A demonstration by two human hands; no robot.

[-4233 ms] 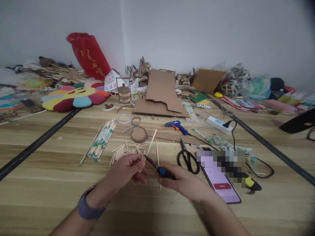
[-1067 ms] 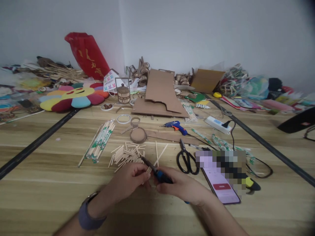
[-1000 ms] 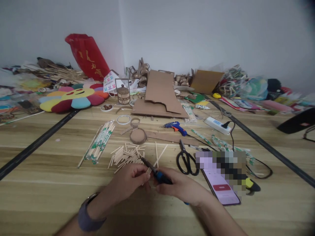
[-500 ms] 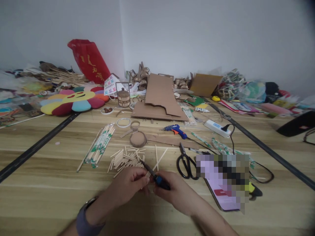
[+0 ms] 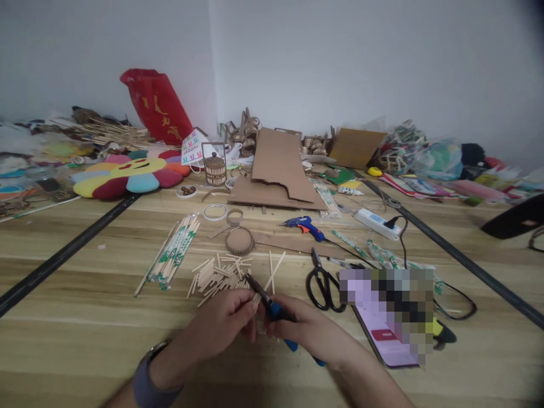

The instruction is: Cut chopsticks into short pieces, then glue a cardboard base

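At the lower middle my left hand (image 5: pixel 227 320) pinches thin wooden sticks (image 5: pixel 256 297) between thumb and fingers. Close beside it, my right hand (image 5: pixel 304 328) is wrapped round blue-handled pliers (image 5: pixel 275 310), whose dark jaws point up and left next to those sticks. Both blue handles show below my right hand, spread apart. A pile of short cut sticks (image 5: pixel 212 276) lies just beyond my left hand. Two longer sticks (image 5: pixel 272 271) cross on the table past the pliers. Behind the pile is a round cardboard piece (image 5: pixel 239 241) with a rough, dark rim.
Black scissors (image 5: pixel 325 289) and a phone (image 5: pixel 385 340) lie at the right, near a blue glue gun (image 5: pixel 305 225) and power strip (image 5: pixel 377 222). Packed sticks (image 5: pixel 175 249) are at the left. Cardboard sheets (image 5: pixel 278 161) and a flower cushion (image 5: pixel 131 173) stand farther back.
The pliers' handles have spread apart and now show below my right hand. My left hand stays beside them with the sticks. The view has shifted slightly.
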